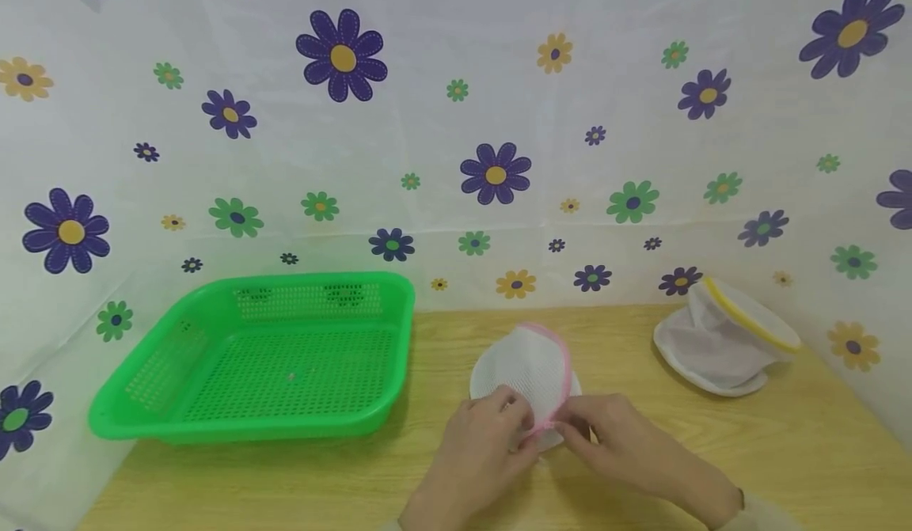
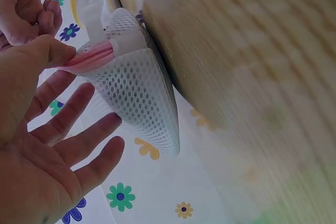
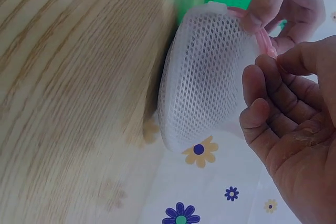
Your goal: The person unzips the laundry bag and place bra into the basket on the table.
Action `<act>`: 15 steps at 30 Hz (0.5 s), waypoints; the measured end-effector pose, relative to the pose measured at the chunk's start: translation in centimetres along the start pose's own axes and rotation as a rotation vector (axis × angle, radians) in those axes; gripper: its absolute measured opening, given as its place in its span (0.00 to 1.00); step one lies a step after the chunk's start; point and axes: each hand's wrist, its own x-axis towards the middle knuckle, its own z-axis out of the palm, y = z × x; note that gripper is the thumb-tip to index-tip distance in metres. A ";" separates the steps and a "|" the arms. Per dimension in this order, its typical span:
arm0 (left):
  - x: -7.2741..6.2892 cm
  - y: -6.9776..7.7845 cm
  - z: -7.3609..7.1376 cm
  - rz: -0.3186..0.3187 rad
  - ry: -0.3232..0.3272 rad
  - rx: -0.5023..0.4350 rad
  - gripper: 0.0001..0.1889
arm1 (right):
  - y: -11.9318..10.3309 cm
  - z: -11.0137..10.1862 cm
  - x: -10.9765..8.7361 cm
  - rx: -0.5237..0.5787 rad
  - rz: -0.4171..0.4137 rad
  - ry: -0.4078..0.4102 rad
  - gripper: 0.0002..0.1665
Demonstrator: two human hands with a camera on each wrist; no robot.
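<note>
A white mesh laundry bag with a pink zipper rests on the table between both hands, its body puffed into a dome. My left hand pinches the pink zipper edge between thumb and index finger; in the left wrist view its other fingers spread out beside the mesh. From the other side, my right hand pinches the end of the zipper by its small pull. Thumb and fingertip cover much of that pull. The two hands are close together at the near edge of the bag.
To the left sits a green plastic basket with perforated sides and bottom. A second white bag with a yellow rim lies at the back right of the wooden table. Behind everything hangs a flower-print cloth.
</note>
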 end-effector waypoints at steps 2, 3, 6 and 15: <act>0.0 0.0 0.0 0.008 0.005 0.003 0.07 | 0.1 0.1 0.0 -0.004 -0.018 0.001 0.06; 0.0 -0.1 0.0 0.010 0.004 0.004 0.07 | 0.1 0.2 -0.1 -0.007 -0.033 0.006 0.06; 0.0 -0.1 -0.2 0.015 -0.007 0.002 0.07 | 0.4 0.6 -0.1 -0.040 -0.096 0.042 0.07; -0.2 -0.7 -0.5 0.027 -0.038 -0.009 0.10 | 0.8 0.9 -0.4 -0.043 -0.103 0.046 0.08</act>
